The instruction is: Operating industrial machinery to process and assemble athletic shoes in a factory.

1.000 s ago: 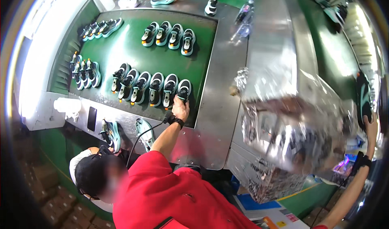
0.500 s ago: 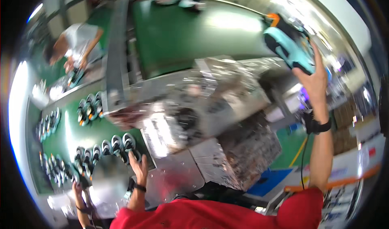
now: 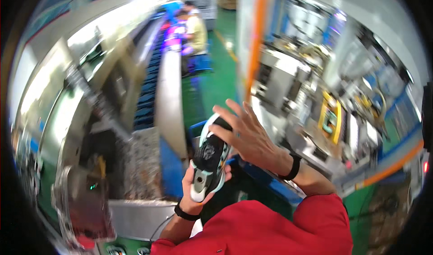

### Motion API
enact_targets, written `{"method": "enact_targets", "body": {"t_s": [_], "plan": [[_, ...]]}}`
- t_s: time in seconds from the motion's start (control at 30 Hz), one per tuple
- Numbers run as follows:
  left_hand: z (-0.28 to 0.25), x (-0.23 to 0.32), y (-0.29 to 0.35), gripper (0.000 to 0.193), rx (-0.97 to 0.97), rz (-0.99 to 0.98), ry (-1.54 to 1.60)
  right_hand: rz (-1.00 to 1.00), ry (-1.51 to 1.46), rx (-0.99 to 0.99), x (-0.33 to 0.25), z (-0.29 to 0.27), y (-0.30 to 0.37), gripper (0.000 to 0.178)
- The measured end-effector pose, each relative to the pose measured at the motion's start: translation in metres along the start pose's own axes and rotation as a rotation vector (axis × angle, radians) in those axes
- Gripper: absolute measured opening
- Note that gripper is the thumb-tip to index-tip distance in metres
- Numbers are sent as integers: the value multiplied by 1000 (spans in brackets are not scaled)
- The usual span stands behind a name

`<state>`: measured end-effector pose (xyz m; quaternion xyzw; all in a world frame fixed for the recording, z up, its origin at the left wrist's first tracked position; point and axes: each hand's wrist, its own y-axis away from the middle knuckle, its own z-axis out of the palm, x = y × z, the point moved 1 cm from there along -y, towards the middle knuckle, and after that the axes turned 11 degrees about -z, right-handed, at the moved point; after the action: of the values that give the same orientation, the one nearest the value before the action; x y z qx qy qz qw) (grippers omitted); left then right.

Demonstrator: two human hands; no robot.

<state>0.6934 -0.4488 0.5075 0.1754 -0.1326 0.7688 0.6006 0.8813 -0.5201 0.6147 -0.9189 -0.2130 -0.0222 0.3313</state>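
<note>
My left hand [image 3: 191, 194] grips a sneaker [image 3: 209, 153] from below, its palm and fingers around the lower end. The sneaker is black in the middle with pale mint edges and a grey patch with a dark hole near the end closest to me. It is tilted, its far end pointing up and slightly right. My right hand [image 3: 252, 135] is over that far end with its fingers spread, covering part of it. Whether those fingertips touch the sneaker I cannot tell.
A long conveyor [image 3: 153, 88] runs away on the left, with a person [image 3: 196, 34] seated by it. An orange post [image 3: 257, 38] stands ahead. Machinery with a yellow frame [image 3: 331, 117] is at the right. A clear-covered box [image 3: 85, 205] stands at the near left.
My view has swung from the benches with rows of shoes to the conveyor and machines. The sneaker, earlier raised in my right hand, is now in my left, before my body.
</note>
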Motion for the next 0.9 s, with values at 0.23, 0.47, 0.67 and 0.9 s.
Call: {"method": "enact_targets", "body": {"t_s": [0.23, 0.47, 0.67, 0.9], "plan": [[56, -142, -173, 44, 140, -2, -576, 1041, -1162, 662, 11, -42, 234, 87], [95, -297, -320, 59, -114, -275, -1071, 1599, -410, 1227, 30, -98, 410, 43], [34, -389, -522, 85, 94, -112, -1513, 1522, -4, 1265, 24, -145, 476, 57], [14, -469, -613, 69, 275, -268, -1811, 1666, 369, 1063, 18, -179, 508, 57]]}}
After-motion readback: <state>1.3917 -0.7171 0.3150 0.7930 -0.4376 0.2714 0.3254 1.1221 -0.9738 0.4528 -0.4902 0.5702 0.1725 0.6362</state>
